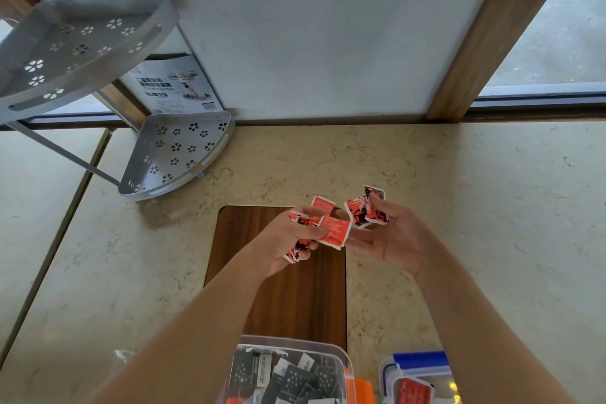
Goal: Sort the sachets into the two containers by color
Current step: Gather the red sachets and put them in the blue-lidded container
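- The red sachets [334, 229] are up in the air, bunched between both hands above the wooden board [295, 298], with none left lying on it.
- One flat red sachet bridges the gap: its long axis runs roughly from the left fingertips toward the right palm, tilted down to the right.
- The left hand [290, 239] pinches that sachet's left edge between thumb and fingers, and more red sachets are tucked in its curled fingers.
- The right hand [390, 236] clamps a crumpled cluster [365, 211] between thumb and fingertips, its other fingers spread loosely open under the bridging sachet.
- So the handful sits far from both tubs, and the drop point lies back toward the person.
- The blue-rimmed container [419, 371], near right, already shows a red sachet [413, 392]; the clear container [344, 357] beside it, on its left, is packed with dark sachets [295, 380].
- Judgement: the right hand is nearer the red tub, so passing everything right and pulling straight back looks like the shortest route.
- The countertop [459, 190] is bare around the board; a metal corner rack [177, 151] stands well off to the left.
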